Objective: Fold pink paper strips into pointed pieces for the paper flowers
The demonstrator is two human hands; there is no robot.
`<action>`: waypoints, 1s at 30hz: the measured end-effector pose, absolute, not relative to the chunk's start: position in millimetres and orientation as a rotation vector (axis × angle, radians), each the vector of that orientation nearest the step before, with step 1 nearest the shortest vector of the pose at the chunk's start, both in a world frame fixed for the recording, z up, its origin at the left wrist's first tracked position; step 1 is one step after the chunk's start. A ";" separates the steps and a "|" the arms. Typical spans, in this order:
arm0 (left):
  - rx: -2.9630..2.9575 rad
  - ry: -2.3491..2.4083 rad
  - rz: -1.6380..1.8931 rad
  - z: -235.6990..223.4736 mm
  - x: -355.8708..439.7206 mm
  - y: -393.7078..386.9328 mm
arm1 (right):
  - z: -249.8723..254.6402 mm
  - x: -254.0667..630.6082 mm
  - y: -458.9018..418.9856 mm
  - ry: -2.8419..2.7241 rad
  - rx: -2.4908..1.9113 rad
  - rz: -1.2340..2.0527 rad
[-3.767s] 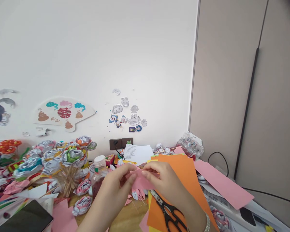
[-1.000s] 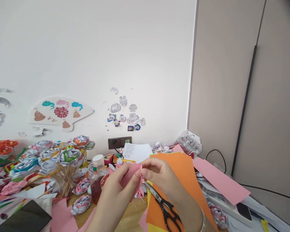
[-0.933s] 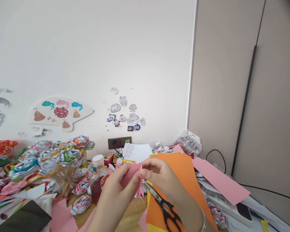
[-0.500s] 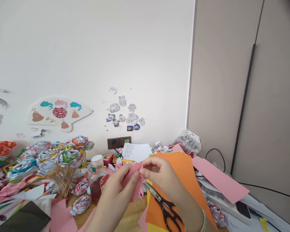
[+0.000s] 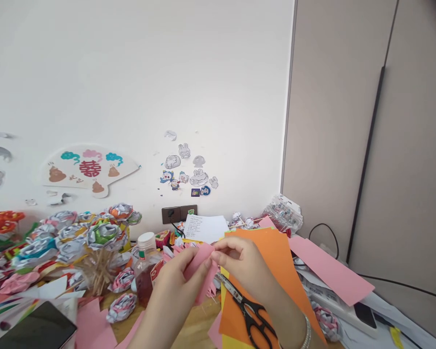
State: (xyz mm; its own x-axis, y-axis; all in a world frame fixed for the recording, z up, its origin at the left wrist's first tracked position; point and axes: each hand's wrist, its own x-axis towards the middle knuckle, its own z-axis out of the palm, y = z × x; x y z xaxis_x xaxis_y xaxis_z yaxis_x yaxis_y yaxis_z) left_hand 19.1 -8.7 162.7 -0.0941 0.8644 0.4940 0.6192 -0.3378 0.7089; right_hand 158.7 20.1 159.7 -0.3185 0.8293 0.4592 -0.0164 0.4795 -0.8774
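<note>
Between my two hands is a folded piece of pink paper (image 5: 204, 254). My left hand (image 5: 183, 278) is closed on it, thumb in front and fingers behind. At the paper's upper right edge, my right hand (image 5: 236, 259) pinches it with thumb and index finger. A pair of scissors (image 5: 250, 310) with black handles lies on orange paper (image 5: 269, 252) just below my right hand. Beyond my left hand stands a bottle of reddish liquid (image 5: 144, 276) with a white cap. Pink paper pieces partly show behind the hands.
Crumpled paper flowers (image 5: 103, 236) on sticks crowd the left side. A dark phone (image 5: 36, 327) lies at the front left. On the right are a pink paper strip (image 5: 334, 271), a power strip (image 5: 343, 308) and cables. A handwritten sheet (image 5: 206, 228) is near the wall.
The pink paper has tilted slightly, and its upper face shows a little more. Both hands keep nearly the same place and grip.
</note>
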 end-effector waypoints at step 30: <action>1.524 1.114 1.164 172.6 8.1 -14.3 | 167.4 165.2 9.7 -2.015 -0.733 0.634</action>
